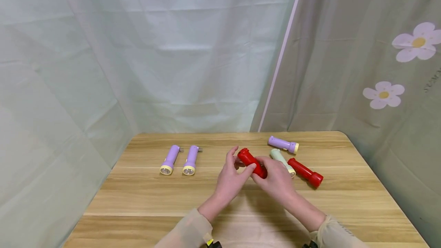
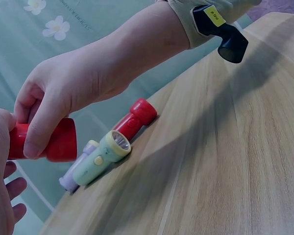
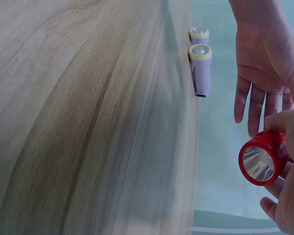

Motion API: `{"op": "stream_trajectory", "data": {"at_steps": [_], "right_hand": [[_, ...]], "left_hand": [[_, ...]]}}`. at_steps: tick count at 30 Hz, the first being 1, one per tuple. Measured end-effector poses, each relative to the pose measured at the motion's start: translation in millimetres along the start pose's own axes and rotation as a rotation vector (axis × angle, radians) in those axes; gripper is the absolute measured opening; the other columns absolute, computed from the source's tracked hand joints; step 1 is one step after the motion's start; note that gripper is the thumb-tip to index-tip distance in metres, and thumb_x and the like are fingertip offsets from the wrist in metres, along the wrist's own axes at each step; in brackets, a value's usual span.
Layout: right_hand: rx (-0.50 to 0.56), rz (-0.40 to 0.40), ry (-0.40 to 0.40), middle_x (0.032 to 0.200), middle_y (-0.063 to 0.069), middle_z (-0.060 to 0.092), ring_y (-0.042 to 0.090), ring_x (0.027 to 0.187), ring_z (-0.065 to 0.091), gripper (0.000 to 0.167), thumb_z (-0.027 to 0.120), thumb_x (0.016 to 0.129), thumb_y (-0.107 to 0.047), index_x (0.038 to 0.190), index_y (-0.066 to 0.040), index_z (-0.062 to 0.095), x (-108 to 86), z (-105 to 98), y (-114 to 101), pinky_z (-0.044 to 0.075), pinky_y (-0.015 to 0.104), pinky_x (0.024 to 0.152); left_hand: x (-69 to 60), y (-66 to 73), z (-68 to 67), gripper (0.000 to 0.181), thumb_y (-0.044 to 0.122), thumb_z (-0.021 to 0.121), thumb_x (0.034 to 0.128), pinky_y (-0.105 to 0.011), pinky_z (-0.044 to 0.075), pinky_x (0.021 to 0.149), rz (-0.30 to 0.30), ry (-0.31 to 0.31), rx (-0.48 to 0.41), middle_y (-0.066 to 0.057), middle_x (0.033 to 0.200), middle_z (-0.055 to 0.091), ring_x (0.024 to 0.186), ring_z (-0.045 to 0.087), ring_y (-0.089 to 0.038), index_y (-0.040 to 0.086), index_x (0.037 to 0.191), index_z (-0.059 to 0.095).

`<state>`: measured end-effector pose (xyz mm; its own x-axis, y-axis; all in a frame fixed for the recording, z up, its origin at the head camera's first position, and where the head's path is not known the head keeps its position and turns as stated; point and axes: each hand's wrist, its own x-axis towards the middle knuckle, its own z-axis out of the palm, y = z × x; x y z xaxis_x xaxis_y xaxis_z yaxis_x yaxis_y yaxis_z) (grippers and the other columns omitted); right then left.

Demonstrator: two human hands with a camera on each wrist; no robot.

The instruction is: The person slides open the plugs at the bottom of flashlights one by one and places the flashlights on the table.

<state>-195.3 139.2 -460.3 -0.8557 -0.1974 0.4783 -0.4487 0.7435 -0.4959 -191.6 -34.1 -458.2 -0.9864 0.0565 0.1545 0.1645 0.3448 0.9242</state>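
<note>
Above the middle of the table, my right hand grips a red flashlight between thumb and fingers; its round lens faces the right wrist camera. My left hand meets it from the other side, thumb against the red body. In the right wrist view the left fingers look straight and spread, with the palm showing. Close by on the right lie a pale green flashlight, partly behind the right hand, a second red flashlight and a purple flashlight.
Two purple flashlights with yellow rims, one at the far left and one beside it, lie side by side, prongs sticking out near their tails. The wooden table ends at a hanging curtain at the back.
</note>
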Motion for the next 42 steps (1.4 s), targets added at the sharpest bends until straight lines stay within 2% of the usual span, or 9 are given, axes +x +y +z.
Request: {"op": "stream_trajectory", "data": {"at_steps": [10, 17, 26, 30, 36, 42], "right_hand": [[-0.001, 0.017, -0.017, 0.098, -0.006, 0.072, 0.015, 0.085, 0.06, 0.041, 0.086, 0.081, -0.022, 0.118, -0.014, 0.072, -0.3, 1.5, -2.3, 0.049, 0.035, 0.074], [-0.015, 0.019, -0.014, 0.098, -0.006, 0.072, 0.015, 0.085, 0.059, 0.041, 0.086, 0.081, -0.023, 0.118, -0.014, 0.072, 0.3, 2.8, -3.3, 0.048, 0.036, 0.076], [-0.006, -0.014, 0.022, 0.097, -0.006, 0.072, 0.016, 0.086, 0.061, 0.04, 0.085, 0.08, -0.021, 0.116, -0.014, 0.072, 1.3, 3.9, -3.9, 0.048, 0.038, 0.079], [-0.006, -0.019, 0.019, 0.098, -0.006, 0.072, 0.015, 0.086, 0.061, 0.039, 0.085, 0.08, -0.021, 0.116, -0.014, 0.072, 1.3, 4.2, -4.0, 0.047, 0.038, 0.084], [-0.017, -0.018, 0.012, 0.099, -0.005, 0.072, 0.014, 0.085, 0.061, 0.04, 0.085, 0.08, -0.019, 0.118, -0.014, 0.071, 1.4, 2.8, -6.9, 0.047, 0.039, 0.088], [-0.037, -0.031, 0.018, 0.099, -0.005, 0.072, 0.012, 0.083, 0.061, 0.04, 0.086, 0.08, -0.019, 0.116, -0.015, 0.071, 1.3, 2.3, -8.9, 0.047, 0.039, 0.089]], "left_hand": [[-0.1, -2.3, 2.3, 0.085, 0.046, 0.074, 0.0914, -0.039, 0.052, 0.085, 0.01, 0.04, 0.01, 0.005, 0.109, 0.061, 0.109, 0.06, -0.023, 0.026, 0.158, 0.026], [-2.5, -1.9, 2.9, 0.075, 0.041, 0.076, 0.0917, -0.037, 0.053, 0.085, 0.039, 0.064, -0.02, 0.009, 0.11, 0.062, 0.106, 0.061, -0.013, 0.033, 0.151, 0.03], [-2.6, -1.5, 4.0, 0.066, 0.037, 0.076, 0.0924, -0.039, 0.05, 0.083, 0.084, 0.1, -0.002, 0.007, 0.106, 0.064, 0.098, 0.064, -0.016, 0.022, 0.143, 0.036], [-2.2, -2.3, 4.1, 0.064, 0.037, 0.075, 0.0925, -0.038, 0.05, 0.082, 0.092, 0.104, 0.005, 0.008, 0.105, 0.063, 0.097, 0.064, -0.014, 0.023, 0.141, 0.036], [-2.7, -3.3, 3.8, 0.063, 0.04, 0.074, 0.0929, -0.038, 0.05, 0.081, 0.095, 0.1, 0.005, 0.004, 0.107, 0.063, 0.102, 0.065, -0.026, 0.024, 0.14, 0.036], [-4.4, -2.5, 2.5, 0.061, 0.044, 0.072, 0.0943, -0.037, 0.051, 0.079, 0.091, 0.102, 0.012, 0.004, 0.109, 0.063, 0.101, 0.062, -0.017, 0.027, 0.14, 0.035]]}}
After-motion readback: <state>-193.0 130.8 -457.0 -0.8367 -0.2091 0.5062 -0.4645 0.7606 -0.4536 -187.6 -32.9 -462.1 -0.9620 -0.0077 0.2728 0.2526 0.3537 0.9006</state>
